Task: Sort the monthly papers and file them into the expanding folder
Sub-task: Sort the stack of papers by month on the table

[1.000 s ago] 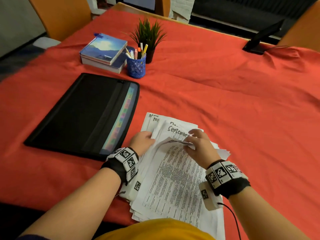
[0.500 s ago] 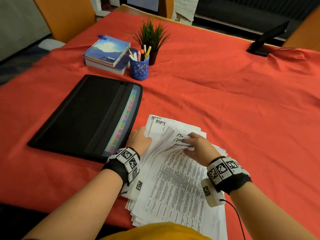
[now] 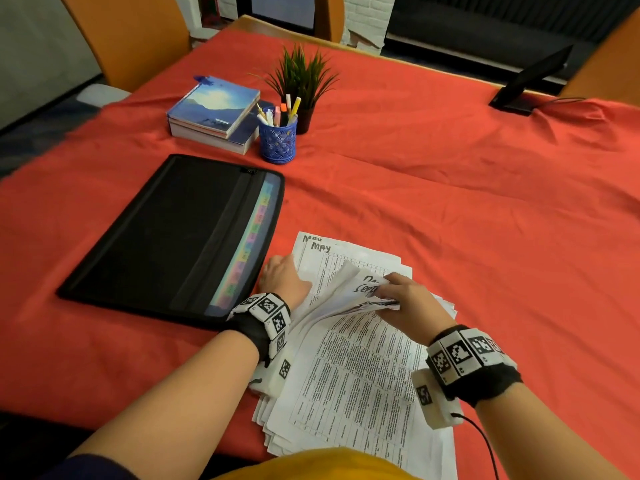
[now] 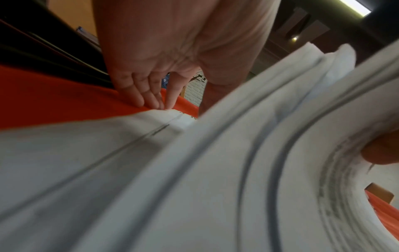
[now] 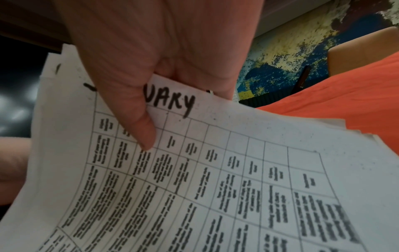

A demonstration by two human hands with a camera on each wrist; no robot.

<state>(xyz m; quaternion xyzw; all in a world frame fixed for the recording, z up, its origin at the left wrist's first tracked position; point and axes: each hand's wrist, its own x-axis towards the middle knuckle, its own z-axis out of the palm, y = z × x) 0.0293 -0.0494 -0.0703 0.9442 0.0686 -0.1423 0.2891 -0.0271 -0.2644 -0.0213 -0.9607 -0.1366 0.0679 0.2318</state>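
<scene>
A loose stack of printed monthly papers [image 3: 353, 368] lies on the red tablecloth in front of me. My right hand [image 3: 389, 294] pinches the top ends of several upper sheets and curls them up off the stack. In the right wrist view the thumb [image 5: 144, 129] lies on a sheet headed "…UARY" [image 5: 215, 170]. My left hand [image 3: 278, 271] rests with straight fingers [image 4: 149, 100] on the stack's left edge. Sheets headed "May" [image 3: 320, 245] show at the far end. The black expanding folder [image 3: 166, 233] lies flat to the left, its coloured tabs [image 3: 252, 233] showing.
Behind the folder stand a pile of blue books [image 3: 214, 112], a blue pen cup [image 3: 277, 140] and a small potted plant [image 3: 301, 81]. A dark tablet on a stand [image 3: 530, 81] sits far right. Orange chairs [image 3: 131, 39] ring the table.
My right hand has peeled the upper sheets further up and back, uncovering more of the "May" sheets. The left hand has slid slightly forward along the stack's left edge.
</scene>
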